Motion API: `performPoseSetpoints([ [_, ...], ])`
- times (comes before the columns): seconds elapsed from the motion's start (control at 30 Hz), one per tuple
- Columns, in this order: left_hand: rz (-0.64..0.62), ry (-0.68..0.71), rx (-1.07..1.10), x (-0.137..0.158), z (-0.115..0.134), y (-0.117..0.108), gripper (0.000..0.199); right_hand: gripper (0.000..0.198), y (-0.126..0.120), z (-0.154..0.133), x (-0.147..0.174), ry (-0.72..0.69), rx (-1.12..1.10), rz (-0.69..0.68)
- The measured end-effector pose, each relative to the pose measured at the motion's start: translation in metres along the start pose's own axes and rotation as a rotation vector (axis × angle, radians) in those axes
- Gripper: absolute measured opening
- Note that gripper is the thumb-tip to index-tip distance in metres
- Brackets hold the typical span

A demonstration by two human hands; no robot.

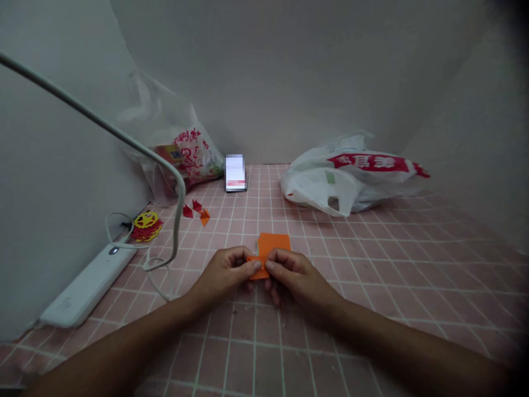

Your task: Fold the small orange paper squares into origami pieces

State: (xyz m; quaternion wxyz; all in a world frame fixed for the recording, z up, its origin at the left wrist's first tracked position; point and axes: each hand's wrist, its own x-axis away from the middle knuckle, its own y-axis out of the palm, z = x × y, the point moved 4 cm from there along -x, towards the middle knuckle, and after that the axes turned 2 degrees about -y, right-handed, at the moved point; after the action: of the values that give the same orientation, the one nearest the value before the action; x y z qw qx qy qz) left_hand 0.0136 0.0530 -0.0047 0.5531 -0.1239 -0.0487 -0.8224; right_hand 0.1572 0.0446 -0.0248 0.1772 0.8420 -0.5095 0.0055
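Note:
Between my two hands is a small folded piece of orange paper (259,274), held a little above the table. My left hand (232,270) pinches its left side between thumb and fingers. On the other side, my right hand (293,271) pinches it near the middle, the thumb close to the left thumb. Some fingers of both hands are hidden beneath the paper. Just behind lies a stack of orange paper sheets (276,241), partly covered by my hands. Small red and orange folded paper pieces (204,216) lie farther back on the left.
A white power strip (88,284) with a looping cable (177,220) runs along the left. Red and yellow cut-out shapes (146,225) sit by it. A lit phone (235,173) stands at the back, between a clear bag (198,149) and a white plastic bag (351,176).

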Motion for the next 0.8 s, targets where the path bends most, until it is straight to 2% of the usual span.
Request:
performPoseSetpoints([
  [0.3, 0.023, 0.01, 0.03, -0.001, -0.004, -0.001, 0.027, 0.027, 0.0, 0.005, -0.001, -0.02, -0.065, -0.055],
  [0.57, 0.048, -0.001, 0.023, 0.0, -0.005, 0.003, 0.029, 0.022, 0.003, 0.005, -0.001, -0.026, 0.038, -0.038],
  [0.67, 0.054, -0.028, 0.018, 0.001, -0.004, 0.003, 0.03, 0.011, 0.0, -0.004, 0.003, -0.193, 0.312, 0.05],
  [0.8, 0.034, -0.055, 0.029, 0.001, -0.003, 0.003, 0.032, 0.008, 0.0, -0.017, 0.011, -0.602, 0.855, 0.118],
])
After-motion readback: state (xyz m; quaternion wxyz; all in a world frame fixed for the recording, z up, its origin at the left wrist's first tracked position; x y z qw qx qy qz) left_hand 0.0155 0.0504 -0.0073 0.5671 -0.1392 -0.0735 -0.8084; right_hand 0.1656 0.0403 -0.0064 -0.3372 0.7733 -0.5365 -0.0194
